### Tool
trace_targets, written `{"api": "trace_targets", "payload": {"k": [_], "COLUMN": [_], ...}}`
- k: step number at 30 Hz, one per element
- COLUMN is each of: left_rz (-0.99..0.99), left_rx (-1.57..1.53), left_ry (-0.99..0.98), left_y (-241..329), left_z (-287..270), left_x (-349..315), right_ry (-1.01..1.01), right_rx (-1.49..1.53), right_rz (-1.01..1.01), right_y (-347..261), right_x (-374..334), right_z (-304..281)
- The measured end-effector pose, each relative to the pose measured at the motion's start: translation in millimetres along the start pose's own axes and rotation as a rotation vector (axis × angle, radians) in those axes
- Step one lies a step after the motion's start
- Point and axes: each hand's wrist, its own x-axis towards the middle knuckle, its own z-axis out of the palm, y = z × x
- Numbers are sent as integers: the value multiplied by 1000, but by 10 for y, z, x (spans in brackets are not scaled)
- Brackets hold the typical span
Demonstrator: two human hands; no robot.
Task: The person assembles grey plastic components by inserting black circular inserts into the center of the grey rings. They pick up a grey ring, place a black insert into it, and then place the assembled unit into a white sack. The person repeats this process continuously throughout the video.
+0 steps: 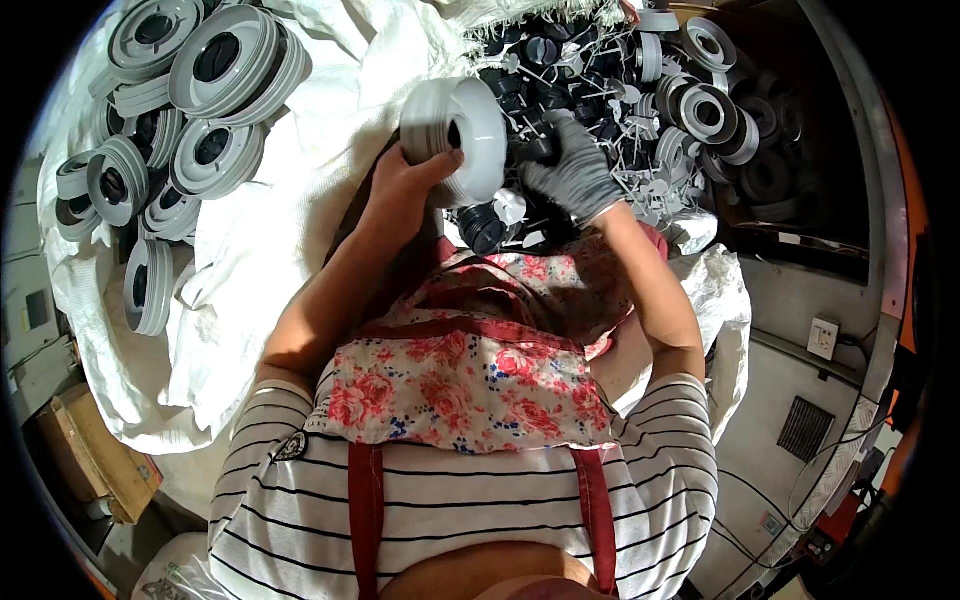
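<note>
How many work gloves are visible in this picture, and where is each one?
1. The grey glove is on the right hand, at the black parts. The left hand, holding a white ring, is bare. Another glove may be hidden.

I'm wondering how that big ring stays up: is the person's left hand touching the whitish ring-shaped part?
Touching. The head view shows the left hand gripping the ring-shaped part at its lower left, thumb laid against it.
</note>
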Motion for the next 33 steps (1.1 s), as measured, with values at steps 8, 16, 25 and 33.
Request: {"api": "trace_targets", "payload": {"k": [8, 16, 25, 33], "left_rz": [-126, -76, -224, -212], "left_rx": [-338, -71, -255, -61], "left_ry": [-146, -184, -287, -258], "left_y": [-93, -122, -63, -23], "left_z": [233, 120, 106, 181], "left_x": [-43, -36, 44, 2], "right_ry": [65, -68, -16, -45], "right_rx": [-53, -257, -218, 21], "right_rz": [-137, -378, -697, -185], "right_y": [-476, -507, -250, -270], "right_x": [-27, -75, -72, -56], "right_z": [-37, -156, -146, -28]}}
